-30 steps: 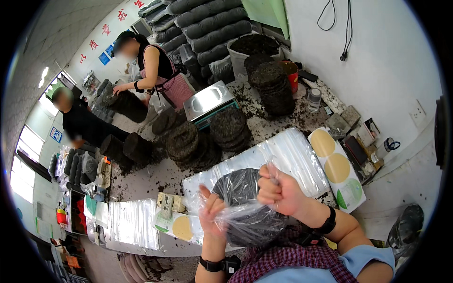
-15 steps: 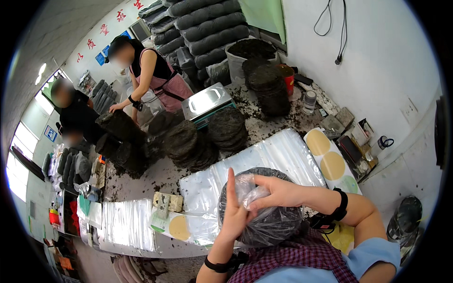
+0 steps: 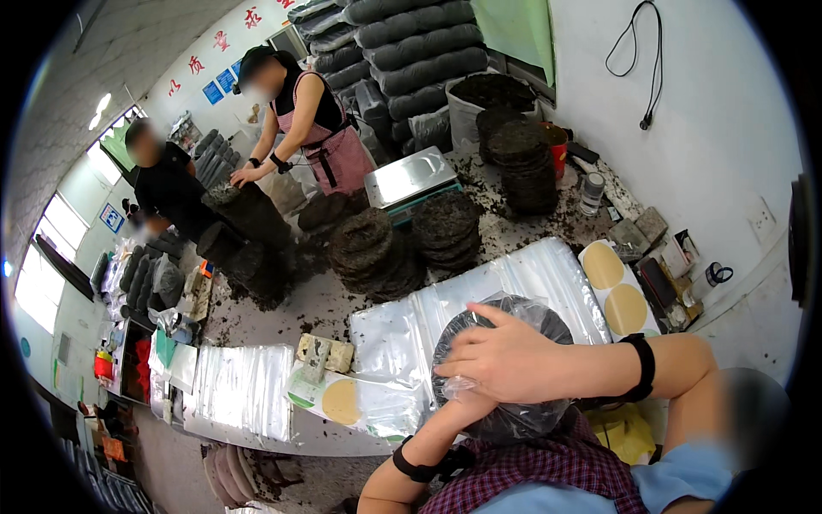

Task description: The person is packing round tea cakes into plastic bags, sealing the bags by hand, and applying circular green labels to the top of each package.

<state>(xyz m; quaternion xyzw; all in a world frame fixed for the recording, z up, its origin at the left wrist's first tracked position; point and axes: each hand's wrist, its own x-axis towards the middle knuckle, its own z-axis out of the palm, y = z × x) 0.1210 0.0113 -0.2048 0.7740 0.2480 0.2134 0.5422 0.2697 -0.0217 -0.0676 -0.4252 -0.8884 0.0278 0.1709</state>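
Observation:
In front of me stands a round, dark bundle wrapped in a clear plastic bag (image 3: 522, 424), its top gathered under my hands. My right hand (image 3: 514, 355) lies across the top, fingers bent around the gathered plastic, one finger raised apart from the rest. Beneath it comes my left hand (image 3: 469, 411), whose fingers are hidden by the right one. A little loose plastic shows between the two hands. Under the bundle spread flat clear plastic bags (image 3: 390, 330).
Dark, crumbly round cakes (image 3: 368, 248) stand stacked beyond the bags. A scale (image 3: 411, 177) sits behind them. To the left are pale blocks (image 3: 325, 355) and more flat bags (image 3: 244, 390). A co-worker (image 3: 321, 128) handles a dark stack; another person (image 3: 163, 176) stands farther left.
My right hand has swung over the top of the bag and now covers my left hand's fingers. The left hand's raised finger no longer shows. The co-worker has straightened somewhat.

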